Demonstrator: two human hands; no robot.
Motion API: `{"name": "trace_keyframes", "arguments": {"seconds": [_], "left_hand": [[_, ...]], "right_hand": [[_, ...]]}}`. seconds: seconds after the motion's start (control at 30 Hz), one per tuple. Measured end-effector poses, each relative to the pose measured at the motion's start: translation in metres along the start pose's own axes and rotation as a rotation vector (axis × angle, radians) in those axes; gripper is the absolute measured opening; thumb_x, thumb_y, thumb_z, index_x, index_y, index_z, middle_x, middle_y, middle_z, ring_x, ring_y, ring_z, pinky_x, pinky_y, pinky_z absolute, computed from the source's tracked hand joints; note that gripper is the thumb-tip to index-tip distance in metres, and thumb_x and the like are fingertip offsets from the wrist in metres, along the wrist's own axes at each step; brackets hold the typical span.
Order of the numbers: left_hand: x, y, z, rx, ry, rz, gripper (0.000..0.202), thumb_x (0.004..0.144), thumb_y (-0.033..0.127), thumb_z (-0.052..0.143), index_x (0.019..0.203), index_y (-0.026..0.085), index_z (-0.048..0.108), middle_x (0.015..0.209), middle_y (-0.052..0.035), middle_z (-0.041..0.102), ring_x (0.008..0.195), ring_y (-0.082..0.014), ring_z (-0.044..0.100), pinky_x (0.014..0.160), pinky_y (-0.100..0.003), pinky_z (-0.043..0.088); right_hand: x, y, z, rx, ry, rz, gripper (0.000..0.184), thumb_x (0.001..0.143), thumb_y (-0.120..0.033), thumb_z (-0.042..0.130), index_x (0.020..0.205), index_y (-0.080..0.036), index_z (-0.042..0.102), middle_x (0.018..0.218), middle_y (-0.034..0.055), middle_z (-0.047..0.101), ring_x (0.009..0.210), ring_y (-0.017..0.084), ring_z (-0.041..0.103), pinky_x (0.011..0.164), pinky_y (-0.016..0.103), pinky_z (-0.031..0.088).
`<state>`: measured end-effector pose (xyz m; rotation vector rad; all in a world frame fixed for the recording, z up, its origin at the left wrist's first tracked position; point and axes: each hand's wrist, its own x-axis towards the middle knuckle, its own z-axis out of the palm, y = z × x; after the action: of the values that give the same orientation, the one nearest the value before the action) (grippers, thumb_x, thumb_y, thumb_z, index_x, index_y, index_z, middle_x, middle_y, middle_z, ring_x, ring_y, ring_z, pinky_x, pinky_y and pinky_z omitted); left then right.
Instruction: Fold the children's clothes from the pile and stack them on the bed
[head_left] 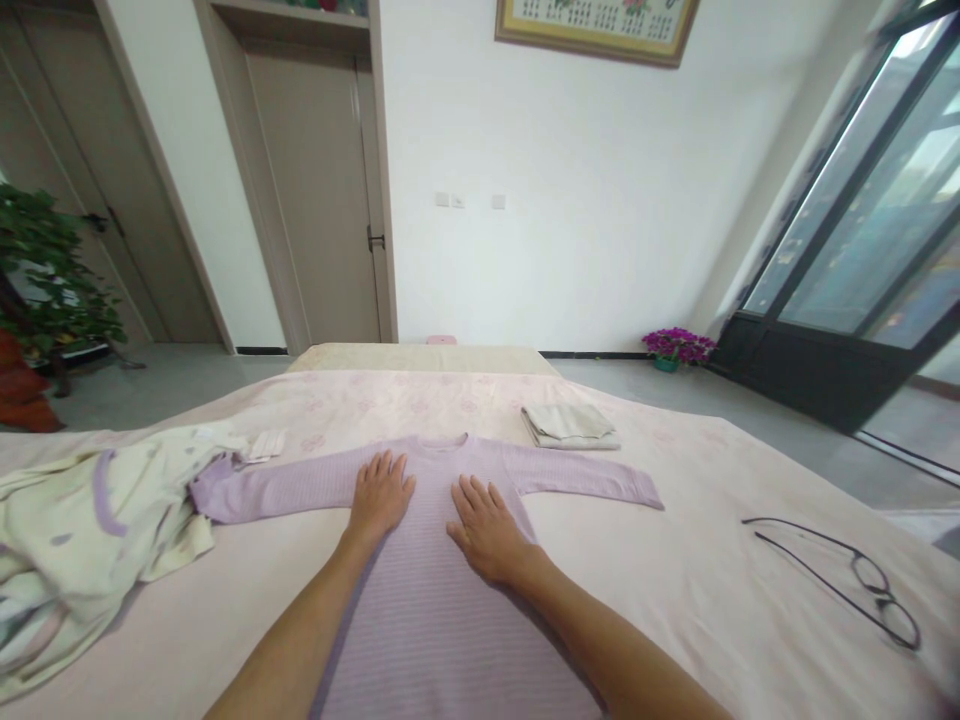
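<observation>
A lilac ribbed long-sleeved top [442,600] lies spread flat, neckline away from me and both sleeves out to the sides. My left hand [381,495] rests palm down on its upper left part, near the shoulder, fingers stretched out. On the upper right part of the chest lies my right hand [486,525], also flat with fingers extended. Neither hand grips the fabric. The left cuff touches a heap of cream clothing [97,530] with lilac trim. Beyond the right sleeve sits a folded beige cloth [571,425]. The bottom of the top runs out of view.
Everything lies on a pale pink patterned bedcover [675,600]. Black-framed glasses [847,580] rest on it at the right. A beige surface [420,358] adjoins the far edge. Purple flowers [679,345] stand by the wall, and a leafy plant [52,270] is at the left.
</observation>
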<state>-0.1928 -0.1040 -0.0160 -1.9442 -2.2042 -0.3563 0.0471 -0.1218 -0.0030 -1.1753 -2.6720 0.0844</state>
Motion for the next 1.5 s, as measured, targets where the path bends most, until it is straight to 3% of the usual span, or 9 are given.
{"name": "trace_keyframes", "arguments": {"seconds": [0.1, 0.27, 0.37, 0.47, 0.67, 0.87, 1.03, 1.23, 1.5], "left_hand": [[-0.003, 0.001, -0.002, 0.006, -0.003, 0.008, 0.052, 0.097, 0.044, 0.033, 0.14, 0.019, 0.047, 0.149, -0.0146, 0.044, 0.139, -0.0312, 0.035, 0.112, -0.05, 0.023], [-0.019, 0.007, -0.01, 0.014, 0.011, 0.05, 0.051, 0.098, 0.042, 0.033, 0.14, 0.017, 0.048, 0.147, -0.0154, 0.046, 0.138, -0.0318, 0.035, 0.112, -0.051, 0.023], [-0.039, 0.014, -0.02, 0.008, 0.036, 0.088, 0.053, 0.098, 0.043, 0.034, 0.141, 0.017, 0.047, 0.148, -0.0154, 0.045, 0.141, -0.0322, 0.031, 0.115, -0.051, 0.02], [-0.067, 0.018, -0.029, -0.044, -0.031, 0.167, 0.056, 0.097, 0.048, 0.035, 0.144, 0.019, 0.045, 0.15, -0.0132, 0.042, 0.142, -0.0303, 0.03, 0.116, -0.05, 0.02], [-0.123, 0.004, -0.042, -0.121, -0.101, 0.351, 0.056, 0.096, 0.051, 0.038, 0.148, 0.028, 0.039, 0.157, -0.0078, 0.033, 0.144, -0.0271, 0.027, 0.117, -0.049, 0.02], [-0.143, -0.007, -0.051, -0.103, -0.076, 0.409, 0.055, 0.097, 0.048, 0.04, 0.149, 0.03, 0.037, 0.156, -0.007, 0.034, 0.144, -0.0267, 0.029, 0.117, -0.049, 0.024], [-0.152, -0.012, -0.059, -0.116, -0.093, 0.546, 0.058, 0.096, 0.047, 0.043, 0.151, 0.034, 0.029, 0.159, -0.0048, 0.028, 0.145, -0.0274, 0.027, 0.118, -0.05, 0.023], [-0.167, -0.022, -0.071, -0.091, -0.119, 0.661, 0.065, 0.096, 0.043, 0.045, 0.155, 0.032, 0.016, 0.161, -0.0048, 0.02, 0.147, -0.0273, 0.021, 0.118, -0.049, 0.023], [-0.172, -0.022, -0.079, -0.107, -0.153, 0.69, 0.066, 0.094, 0.044, 0.05, 0.153, 0.032, 0.022, 0.16, -0.0062, 0.024, 0.145, -0.0296, 0.024, 0.116, -0.051, 0.027]], "right_hand": [[-0.017, 0.001, -0.008, 0.005, 0.001, -0.038, 0.063, 0.1, -0.053, 0.024, 0.153, -0.018, 0.028, 0.159, 0.0101, 0.023, 0.147, 0.027, 0.018, 0.119, 0.048, 0.015], [-0.018, 0.001, -0.014, 0.012, 0.008, -0.024, 0.059, 0.1, -0.052, 0.028, 0.151, -0.021, 0.033, 0.158, 0.0081, 0.027, 0.146, 0.026, 0.022, 0.118, 0.046, 0.017], [-0.016, 0.0, -0.015, 0.021, 0.01, -0.024, 0.058, 0.1, -0.05, 0.029, 0.15, -0.021, 0.034, 0.157, 0.0083, 0.029, 0.145, 0.025, 0.023, 0.118, 0.046, 0.017], [-0.017, -0.002, -0.015, 0.02, 0.011, -0.016, 0.057, 0.1, -0.05, 0.03, 0.15, -0.022, 0.034, 0.157, 0.0084, 0.029, 0.145, 0.025, 0.023, 0.118, 0.046, 0.016], [-0.021, -0.006, -0.016, 0.002, 0.009, -0.012, 0.057, 0.1, -0.048, 0.031, 0.15, -0.02, 0.035, 0.157, 0.0097, 0.029, 0.145, 0.025, 0.023, 0.118, 0.046, 0.015], [-0.026, -0.012, -0.024, 0.009, -0.015, -0.018, 0.057, 0.1, -0.048, 0.034, 0.15, -0.02, 0.034, 0.158, 0.0103, 0.027, 0.146, 0.026, 0.021, 0.118, 0.047, 0.014], [-0.044, -0.022, -0.039, 0.084, -0.136, -0.185, 0.059, 0.099, -0.052, 0.035, 0.152, -0.027, 0.029, 0.159, 0.0058, 0.023, 0.147, 0.024, 0.018, 0.119, 0.047, 0.009], [-0.074, -0.042, -0.055, 0.183, -0.197, -0.341, 0.059, 0.098, -0.051, 0.038, 0.152, -0.029, 0.028, 0.16, 0.0068, 0.021, 0.147, 0.024, 0.016, 0.119, 0.048, 0.007], [-0.109, -0.065, -0.076, 0.276, -0.197, -0.631, 0.054, 0.099, -0.045, 0.041, 0.15, -0.03, 0.033, 0.158, 0.0068, 0.028, 0.146, 0.023, 0.021, 0.119, 0.048, 0.007]]}}
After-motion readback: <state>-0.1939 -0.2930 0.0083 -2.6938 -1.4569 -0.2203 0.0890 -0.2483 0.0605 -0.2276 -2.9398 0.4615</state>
